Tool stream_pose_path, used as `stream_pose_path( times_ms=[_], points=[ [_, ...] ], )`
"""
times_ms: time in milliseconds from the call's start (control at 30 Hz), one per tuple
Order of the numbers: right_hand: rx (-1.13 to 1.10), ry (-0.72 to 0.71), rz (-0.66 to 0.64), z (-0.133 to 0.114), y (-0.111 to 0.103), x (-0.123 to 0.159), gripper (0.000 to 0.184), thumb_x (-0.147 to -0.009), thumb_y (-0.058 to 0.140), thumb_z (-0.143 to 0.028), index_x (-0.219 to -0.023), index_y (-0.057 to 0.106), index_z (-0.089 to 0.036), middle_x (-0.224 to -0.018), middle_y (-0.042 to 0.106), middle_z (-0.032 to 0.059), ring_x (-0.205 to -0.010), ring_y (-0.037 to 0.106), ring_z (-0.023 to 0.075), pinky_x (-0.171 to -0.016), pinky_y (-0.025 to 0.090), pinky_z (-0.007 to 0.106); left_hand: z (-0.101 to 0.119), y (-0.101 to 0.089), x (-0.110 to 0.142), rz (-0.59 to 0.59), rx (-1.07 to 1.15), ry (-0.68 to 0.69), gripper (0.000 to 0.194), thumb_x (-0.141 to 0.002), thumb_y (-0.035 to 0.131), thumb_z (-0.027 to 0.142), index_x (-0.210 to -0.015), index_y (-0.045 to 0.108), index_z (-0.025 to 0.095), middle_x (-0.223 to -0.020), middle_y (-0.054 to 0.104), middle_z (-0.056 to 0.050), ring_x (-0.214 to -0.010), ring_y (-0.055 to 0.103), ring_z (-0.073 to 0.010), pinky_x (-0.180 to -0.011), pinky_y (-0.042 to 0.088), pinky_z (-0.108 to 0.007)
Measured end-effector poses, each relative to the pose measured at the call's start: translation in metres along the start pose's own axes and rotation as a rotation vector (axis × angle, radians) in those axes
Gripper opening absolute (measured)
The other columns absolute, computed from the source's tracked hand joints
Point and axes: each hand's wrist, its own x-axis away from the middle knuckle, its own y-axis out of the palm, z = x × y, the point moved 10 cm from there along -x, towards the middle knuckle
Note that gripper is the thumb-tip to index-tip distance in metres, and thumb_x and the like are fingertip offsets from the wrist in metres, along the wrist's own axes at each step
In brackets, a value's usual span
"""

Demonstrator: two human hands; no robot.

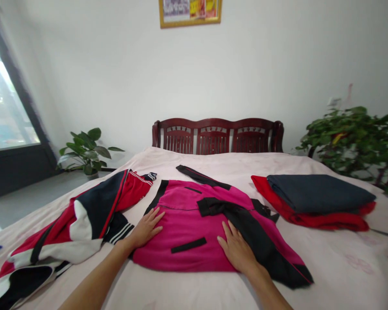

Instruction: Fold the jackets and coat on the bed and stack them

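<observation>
We were working at a bed [338,275] with a pale pink sheet, a window [9,99] off to the left and a dark wooden headboard [218,135] ahead, under a framed picture [189,10]. A potted plant [87,150] stood on the floor left of the bed and a leafy plant [352,142] stood to the right. The main item was a magenta jacket [184,232], spread flat mid-bed near our edge, between a red-and-navy top [84,224], lying loose on the left, and a folded navy garment [320,193] stacked on a red garment [310,221] on the right. A black sleeve [255,228] lay folded across the jacket's body. The jacket looked light, soft and limp, so we judged it would drape rather than hold a shape, with little risk of damage; shoulders or hem looked like the best places to take hold. Both hands were released, palms down, fingers spread, pressing on the fabric with no grip. Our left hand [145,228] sat on the jacket's left side, and our right hand [236,252] lay just beside the sleeve. A small black pocket strip [188,245] showed between them.
</observation>
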Motion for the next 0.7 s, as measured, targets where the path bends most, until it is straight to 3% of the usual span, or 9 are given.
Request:
stream_pose_path(
  times_ms=[67,133,233,333,400,467,567,633,700],
  points=[
    [-0.067,-0.035,0.034,-0.002,-0.005,0.003,0.063,-0.094,0.039,-0.042,-0.146,0.045,-0.007,-0.157,0.035,0.0207,-0.145,0.034,0.0328,-0.116,0.031,0.048,-0.009,-0.006,0.011,-0.026,0.16,-0.031,0.056,-0.097,0.042,0.045,-0.147,0.047,0.02,-0.158,0.038,-0.012,-0.147,0.033,-0.0251,-0.121,0.027,-0.048],
    [-0.192,-0.09,0.074,-0.007,-0.015,0.009,0.053,-0.096,0.036,-0.039,-0.134,0.058,-0.011,-0.147,0.051,0.0181,-0.138,0.045,0.0281,-0.115,0.034,0.043,-0.018,-0.014,0.027,-0.056,0.324,-0.098,0.055,-0.097,0.04,0.048,-0.143,0.051,0.021,-0.156,0.042,-0.011,-0.144,0.038,-0.0244,-0.121,0.027,-0.047],
    [-0.384,-0.194,0.05,-0.024,-0.034,0.023,0.042,-0.097,0.036,-0.041,-0.103,0.072,-0.021,-0.112,0.072,0.0098,-0.11,0.063,0.0223,-0.103,0.044,0.036,-0.022,-0.024,0.056,-0.123,0.47,-0.129,0.053,-0.093,0.048,0.055,-0.136,0.059,0.026,-0.152,0.048,-0.009,-0.142,0.042,-0.0266,-0.12,0.028,-0.049],
    [-0.376,-0.32,-0.113,-0.046,-0.041,0.04,0.021,-0.082,0.062,-0.041,-0.089,0.072,-0.024,-0.095,0.07,0.003,-0.093,0.063,0.0198,-0.094,0.045,0.033,-0.015,-0.029,0.084,-0.226,0.43,-0.057,0.066,-0.077,0.07,0.056,-0.137,0.057,0.033,-0.156,0.043,-0.007,-0.145,0.036,-0.0315,-0.118,0.03,-0.052],
    [-0.288,-0.38,-0.188,-0.054,-0.041,0.048,0.022,-0.069,0.074,-0.034,-0.089,0.071,-0.024,-0.094,0.068,0.0008,-0.091,0.061,0.0193,-0.093,0.043,0.032,-0.012,-0.031,0.097,-0.242,0.375,-0.033,0.074,-0.069,0.078,0.05,-0.138,0.056,0.036,-0.159,0.039,-0.006,-0.146,0.034,-0.0327,-0.117,0.031,-0.052],
    [-0.227,-0.396,-0.191,-0.054,-0.043,0.051,0.014,-0.069,0.07,-0.028,-0.082,0.068,-0.023,-0.09,0.066,-0.0001,-0.089,0.058,0.0183,-0.087,0.042,0.031,-0.013,-0.035,0.102,-0.186,0.371,-0.066,0.062,-0.073,0.075,0.043,-0.133,0.06,0.034,-0.157,0.042,-0.006,-0.145,0.037,-0.0314,-0.117,0.031,-0.051],
    [-0.294,-0.34,-0.172,-0.042,-0.041,0.043,0.007,-0.082,0.056,-0.026,-0.079,0.061,-0.022,-0.083,0.065,-0.0012,-0.081,0.057,0.016,-0.076,0.04,0.028,-0.017,-0.041,0.098,-0.044,0.456,-0.157,0.032,-0.083,0.063,0.038,-0.112,0.071,0.028,-0.147,0.055,-0.007,-0.141,0.042,-0.0304,-0.118,0.032,-0.051],
    [-0.357,-0.262,-0.145,-0.031,-0.04,0.032,0.013,-0.089,0.05,-0.031,-0.083,0.057,-0.023,-0.08,0.064,-0.0019,-0.076,0.057,0.0153,-0.071,0.039,0.027,-0.02,-0.045,0.089,0.037,0.546,-0.202,0.028,-0.085,0.06,0.042,-0.104,0.072,0.024,-0.132,0.066,-0.009,-0.134,0.05,-0.0302,-0.114,0.037,-0.048],
    [-0.353,-0.175,-0.078,-0.018,-0.04,0.019,0.017,-0.092,0.047,-0.035,-0.083,0.055,-0.023,-0.078,0.065,-0.0017,-0.074,0.06,0.0158,-0.069,0.038,0.027,-0.028,-0.046,0.074,0.094,0.628,-0.252,0.031,-0.087,0.058,0.048,-0.098,0.07,0.021,-0.107,0.073,-0.009,-0.112,0.063,-0.0276,-0.1,0.049,-0.04]
  ],
)
